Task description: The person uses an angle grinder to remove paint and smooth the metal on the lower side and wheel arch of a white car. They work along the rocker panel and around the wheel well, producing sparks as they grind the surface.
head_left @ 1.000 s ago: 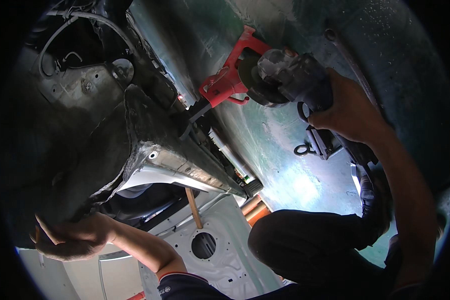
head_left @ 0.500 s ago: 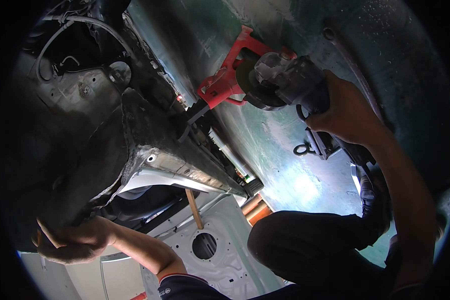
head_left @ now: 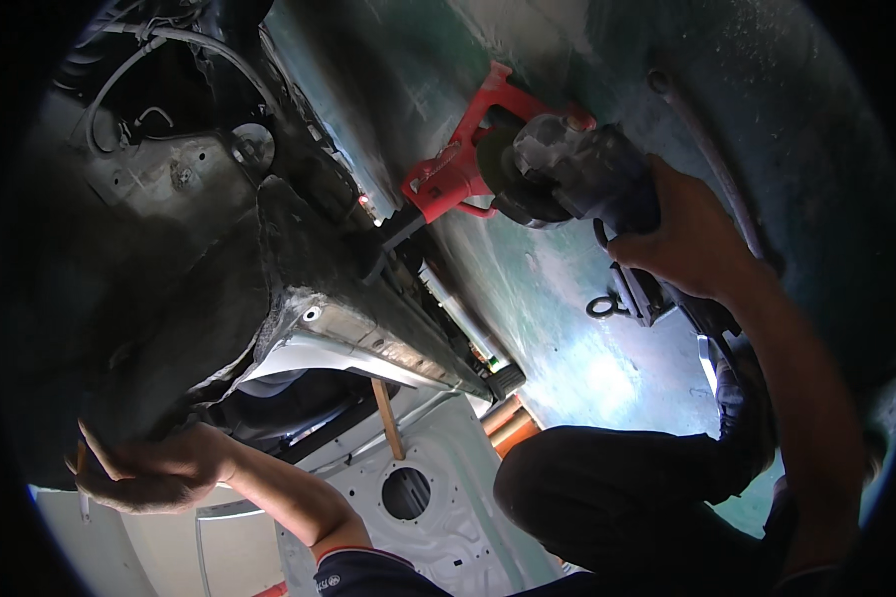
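My right hand is wrapped round the body of a dark angle grinder, held above the floor. Its round disc faces left, overlapping a red jack stand in the view. On the left, my left hand lies palm-side against the lower edge of a dark car body panel, its fingers loosely curved and apart. Part of that hand blends into the shadow of the panel. A torn, bare-metal edge runs along the panel between the hands.
A long metal bar lies on the green floor at the right. Below the grinder is a metal tool with a ring end. A wooden stick stands before a pale door panel. My bent knee is at lower middle.
The view has shifted slightly, so the car body and jack stand appear a little to the right and lower. Both hands keep nearly the same pose; the grinder stays in my right hand.
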A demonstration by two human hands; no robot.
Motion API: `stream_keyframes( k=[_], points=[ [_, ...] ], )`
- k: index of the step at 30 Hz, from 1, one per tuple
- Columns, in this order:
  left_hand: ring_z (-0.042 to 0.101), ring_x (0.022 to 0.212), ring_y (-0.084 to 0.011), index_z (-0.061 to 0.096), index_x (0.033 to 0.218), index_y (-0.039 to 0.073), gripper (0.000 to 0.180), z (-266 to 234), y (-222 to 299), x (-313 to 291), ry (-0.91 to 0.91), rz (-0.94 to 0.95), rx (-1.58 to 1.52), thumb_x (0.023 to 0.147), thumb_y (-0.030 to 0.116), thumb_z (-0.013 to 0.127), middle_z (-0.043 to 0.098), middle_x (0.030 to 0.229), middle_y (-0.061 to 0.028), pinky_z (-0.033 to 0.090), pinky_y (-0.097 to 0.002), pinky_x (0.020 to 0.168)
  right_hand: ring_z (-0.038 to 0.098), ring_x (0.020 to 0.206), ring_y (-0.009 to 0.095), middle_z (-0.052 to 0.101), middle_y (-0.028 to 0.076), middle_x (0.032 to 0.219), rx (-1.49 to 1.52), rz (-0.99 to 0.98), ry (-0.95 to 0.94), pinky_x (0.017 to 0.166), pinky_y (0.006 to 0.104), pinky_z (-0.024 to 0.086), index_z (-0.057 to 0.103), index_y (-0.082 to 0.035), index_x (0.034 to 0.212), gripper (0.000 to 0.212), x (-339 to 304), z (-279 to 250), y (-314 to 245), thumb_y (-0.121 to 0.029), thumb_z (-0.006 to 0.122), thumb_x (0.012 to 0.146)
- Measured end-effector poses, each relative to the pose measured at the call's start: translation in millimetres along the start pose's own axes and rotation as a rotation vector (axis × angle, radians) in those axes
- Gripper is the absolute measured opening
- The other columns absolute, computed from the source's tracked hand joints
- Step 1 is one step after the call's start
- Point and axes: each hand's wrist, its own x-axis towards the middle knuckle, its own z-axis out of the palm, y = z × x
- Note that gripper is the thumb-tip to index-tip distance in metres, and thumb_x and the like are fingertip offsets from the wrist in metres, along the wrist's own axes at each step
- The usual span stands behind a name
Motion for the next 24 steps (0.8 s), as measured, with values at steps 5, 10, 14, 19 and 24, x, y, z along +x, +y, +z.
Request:
stream_keyframes(
  k=[5,10,14,19,24],
  points=[
    [0.068,0.111,-0.0402,0.038,0.15,-0.004,0.079,0,-2,-4,-0.022,-0.098,0.042,0.106,0.058,0.02,0.062,0.13,-0.0287,0.058,-0.0512,0.092,0.072,0.109,0.037,0.072,0.023,0.119,0.049,-0.044,-0.002,0.098,0.0444,0.056,0.055,0.0,0.137,0.08,1,-1,3,-0.015,0.087,0.066],
    [0.067,0.11,-0.0392,0.041,0.147,-0.006,0.078,0,-1,-5,0.019,-0.068,0.093,0.104,0.057,0.022,0.066,0.127,-0.0269,0.054,-0.0506,0.095,0.072,0.11,0.037,0.072,0.023,0.12,0.109,-0.102,0.03,0.099,0.0435,0.055,0.056,0.0,0.137,0.079,0,3,4,-0.01,0.086,0.064],
    [0.069,0.104,-0.0374,0.05,0.14,-0.009,0.064,5,-2,3,0.083,-0.035,0.02,0.104,0.043,0.036,0.071,0.12,-0.0247,0.054,-0.047,0.091,0.073,0.108,0.036,0.073,0.023,0.118,0.1,-0.114,0.044,0.098,0.0428,0.055,0.059,0.0,0.135,0.075,-2,9,4,-0.01,0.084,0.065],
    [0.071,0.103,-0.0359,0.052,0.139,-0.011,0.05,7,-2,3,0.123,-0.037,-0.017,0.106,0.026,0.044,0.07,0.119,-0.0244,0.056,-0.0431,0.087,0.074,0.104,0.036,0.075,0.022,0.113,0.045,-0.135,0.079,0.094,0.043,0.056,0.061,-0.002,0.134,0.073,-9,10,2,-0.013,0.083,0.065],
    [0.072,0.102,-0.0381,0.045,0.146,-0.01,0.048,5,-4,1,0.099,-0.001,-0.059,0.108,0.017,0.046,0.067,0.126,-0.0261,0.056,-0.0454,0.091,0.074,0.101,0.039,0.075,0.022,0.108,0.057,-0.133,0.108,0.09,0.0439,0.057,0.062,-0.004,0.132,0.073,-14,8,5,-0.018,0.085,0.064]
  ],
)
